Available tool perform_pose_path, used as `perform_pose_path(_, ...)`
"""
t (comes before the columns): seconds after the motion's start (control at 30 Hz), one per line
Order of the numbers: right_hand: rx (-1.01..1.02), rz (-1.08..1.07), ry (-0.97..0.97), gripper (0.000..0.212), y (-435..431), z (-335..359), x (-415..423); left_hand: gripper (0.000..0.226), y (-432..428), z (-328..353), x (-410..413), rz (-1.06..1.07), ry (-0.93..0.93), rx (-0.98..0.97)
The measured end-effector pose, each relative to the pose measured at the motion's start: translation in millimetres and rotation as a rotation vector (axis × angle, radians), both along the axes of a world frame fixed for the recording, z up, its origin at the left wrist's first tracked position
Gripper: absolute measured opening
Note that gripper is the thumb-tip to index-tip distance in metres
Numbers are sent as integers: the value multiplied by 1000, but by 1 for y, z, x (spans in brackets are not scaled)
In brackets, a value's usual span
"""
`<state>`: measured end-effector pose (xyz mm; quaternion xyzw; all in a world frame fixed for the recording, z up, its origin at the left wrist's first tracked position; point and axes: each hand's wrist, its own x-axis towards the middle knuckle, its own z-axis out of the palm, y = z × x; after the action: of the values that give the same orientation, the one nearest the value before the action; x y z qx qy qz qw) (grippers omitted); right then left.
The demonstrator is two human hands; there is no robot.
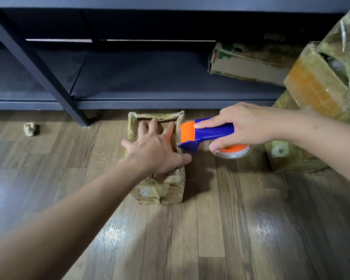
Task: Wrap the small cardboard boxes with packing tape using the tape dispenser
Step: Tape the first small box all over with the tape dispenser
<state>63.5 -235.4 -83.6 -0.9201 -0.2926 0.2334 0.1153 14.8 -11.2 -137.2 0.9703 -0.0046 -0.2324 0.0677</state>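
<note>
Left hand (156, 150) presses flat on the small taped brown cardboard box (162, 188) on the wooden floor (230, 229). Right hand (242, 126) grips the blue-and-orange tape dispenser (208, 134) at the box's right edge. Its roll (232, 153) reads "MADE IN CHINA".

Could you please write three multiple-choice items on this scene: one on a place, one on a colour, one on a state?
1. On which side of the box is the dispenser?
A) right B) left C) near
2. What colour is the dispenser's front end?
A) green B) orange C) black
3. What is the left hand doing?
A) gripping the dispenser B) making a fist off the box C) lying spread on the box

Answers:
1 A: its front end meets the box's right rim.
2 B: an orange cap fronts the blue body.
3 C: its fingers lie straight on the box; the right hand grips the dispenser.
</note>
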Motion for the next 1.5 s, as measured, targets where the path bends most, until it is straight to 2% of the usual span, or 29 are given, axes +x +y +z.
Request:
perform_pose_path(0.1,8,10,-15,60,3,-2,-1,102,5,-7,-3,67,-120,-32)
perform_pose_path(0.2,38,21,-19,59,7,-4,-2,102,14,-13,-14,122,-234,-63)
perform_pose_path(0.5,209,36,40,66,15,0,-6,99,61,-14,-21,205,-298,-275)
perform_pose_path(0.8,244,45,60,63,21,-4,-9,97,81,-16,-26,280,-368,-457)
perform_pose_path(0.93,247,26,35,62,29,-10,-12,103,90,-15,-27,330,-305,-547)
perform_pose_path(1.1,210,64,-41,63,52,-32,-22,125,107,-4,-26,288,-42,-613)
perform_pose_path(1.17,204,72,-64,63,58,-37,-21,123,106,-4,-25,386,-21,-711)
perform_pose_path(1.23,228,62,-71,63,61,-40,-22,103,100,-9,-23,526,-156,-708)
perform_pose_path(1.3,260,55,-74,64,64,-43,-26,98,94,-14,-23,619,-311,-602)
perform_pose_path(1.37,270,48,-78,65,67,-48,-29,106,93,-12,-22,666,-367,-574)
perform_pose_path(1.5,269,27,-70,64,69,-48,-27,135,107,-8,-14,734,-227,-750)
